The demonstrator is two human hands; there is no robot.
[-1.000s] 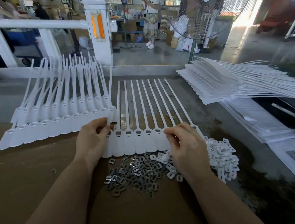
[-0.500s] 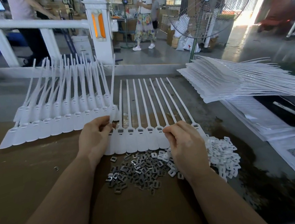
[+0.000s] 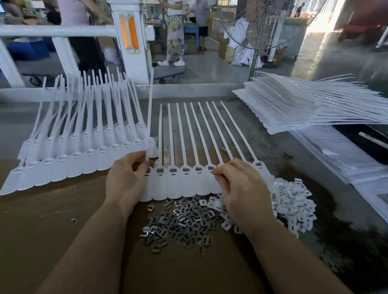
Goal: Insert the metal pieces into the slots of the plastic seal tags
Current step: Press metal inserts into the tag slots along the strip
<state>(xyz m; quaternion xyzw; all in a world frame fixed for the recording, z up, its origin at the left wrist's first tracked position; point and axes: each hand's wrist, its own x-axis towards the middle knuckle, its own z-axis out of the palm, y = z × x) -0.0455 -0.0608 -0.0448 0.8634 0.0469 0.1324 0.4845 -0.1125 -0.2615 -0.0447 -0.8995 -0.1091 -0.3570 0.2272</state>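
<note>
Near the worktop's middle, the left hand (image 3: 126,175) pinches the light, bendy seal tags (image 3: 186,182) at their stiffer heads, while the right hand (image 3: 240,185), seemingly pinching one small, slippery metal piece, works above the metal pieces (image 3: 183,224).

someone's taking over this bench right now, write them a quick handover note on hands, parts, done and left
Left hand: pinches a tag strap at the left end of the tag row, lifting it off the table.
Right hand: fingertips curled on a tag head near the right end of that row; whether it holds a metal piece is hidden.
Parts: metal pieces heaped just below the row, white clips to their right.
Done: tags in overlapping rows at left; whether they are filled is unclear.
Left: work through the row, then the stacked sheets at right.
</note>
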